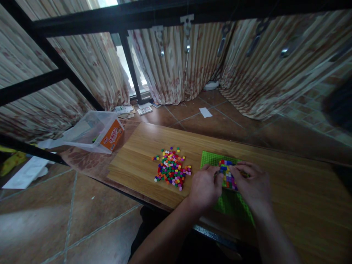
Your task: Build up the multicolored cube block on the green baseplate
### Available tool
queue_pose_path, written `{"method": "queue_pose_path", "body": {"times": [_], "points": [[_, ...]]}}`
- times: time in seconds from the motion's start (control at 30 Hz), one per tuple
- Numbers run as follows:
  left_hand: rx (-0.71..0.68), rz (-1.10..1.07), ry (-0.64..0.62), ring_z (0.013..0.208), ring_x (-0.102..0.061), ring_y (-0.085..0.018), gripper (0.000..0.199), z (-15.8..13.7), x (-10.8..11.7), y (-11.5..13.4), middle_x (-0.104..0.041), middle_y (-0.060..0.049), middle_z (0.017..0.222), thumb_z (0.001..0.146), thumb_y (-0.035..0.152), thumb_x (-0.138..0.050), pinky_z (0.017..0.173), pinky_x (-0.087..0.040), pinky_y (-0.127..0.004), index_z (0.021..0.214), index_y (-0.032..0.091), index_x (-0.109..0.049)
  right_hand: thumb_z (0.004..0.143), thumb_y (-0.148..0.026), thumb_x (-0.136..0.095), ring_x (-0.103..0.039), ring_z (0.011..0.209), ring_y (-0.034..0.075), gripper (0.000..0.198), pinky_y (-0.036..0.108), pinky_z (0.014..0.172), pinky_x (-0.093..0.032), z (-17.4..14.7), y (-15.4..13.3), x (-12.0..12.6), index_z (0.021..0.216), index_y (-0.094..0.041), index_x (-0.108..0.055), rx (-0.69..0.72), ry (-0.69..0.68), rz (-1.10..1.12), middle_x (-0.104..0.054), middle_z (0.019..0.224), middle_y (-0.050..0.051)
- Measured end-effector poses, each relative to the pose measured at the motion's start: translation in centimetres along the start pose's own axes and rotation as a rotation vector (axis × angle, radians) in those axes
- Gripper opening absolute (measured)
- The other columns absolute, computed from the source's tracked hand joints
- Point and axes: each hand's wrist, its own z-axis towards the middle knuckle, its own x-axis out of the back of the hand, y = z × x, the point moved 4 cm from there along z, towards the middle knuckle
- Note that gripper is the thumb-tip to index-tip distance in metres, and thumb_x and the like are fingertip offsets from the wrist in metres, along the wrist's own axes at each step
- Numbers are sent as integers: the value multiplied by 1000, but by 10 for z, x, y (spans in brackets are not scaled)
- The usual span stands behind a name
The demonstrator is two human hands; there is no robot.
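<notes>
A green studded baseplate [231, 205] lies on the wooden table, partly covered by my hands. On its upper part sits a block of small cubes [228, 178] in rows of red, blue, yellow, purple and other colours. My left hand [206, 185] is closed at the left side of this block, thumb and forefinger drawn together; whatever is between them is too small to make out. From the right, my right hand [253, 183] reaches over the block with thumb and fingers curled in a pinch at its edge. Its fingertips partly hide the cubes, and what they hold cannot be made out.
Left of the plate, loose coloured cubes [172, 168] are spread in a heap on the wooden tabletop [132, 157]. A clear plastic box [90, 128] with an orange label stands beyond the table's left end. Dark metal bars [110, 18] cross in front of curtains.
</notes>
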Motion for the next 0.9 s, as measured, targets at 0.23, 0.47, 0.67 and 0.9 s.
{"method": "queue_pose_path", "body": {"times": [0.23,0.47,0.67,0.9], "points": [[66,387,210,99,-60,-25,23,18,56,-31,-68,-11,101,89,18,-49,91,-47,-39,103,18,-68,84,-48,-58,-63,93,27,30,49,94,-40,-5,0,1,71,-23,-70,24,27,43,-70,92,8],[186,727,162,99,-58,-30,26,34,70,-53,-66,-18,97,88,22,-47,90,-43,-43,89,12,-71,84,-46,-59,-63,95,26,29,47,94,-41,-5,0,2,73,-22,-71,-24,34,83,-71,95,8],[201,772,164,101,-58,-33,24,35,73,-52,-67,-17,100,87,18,-47,85,-45,-44,88,14,-71,83,-43,-60,-63,94,26,26,45,90,-44,-4,0,3,74,-21,-71,-83,49,151,-71,95,8],[15,6,183,79,-63,-18,16,29,62,-38,-68,-4,83,89,27,-53,77,-49,-31,88,19,-67,86,-40,-60,-63,81,20,23,35,75,-49,-3,-7,15,78,-22,-71,-143,135,376,-69,83,4]]}}
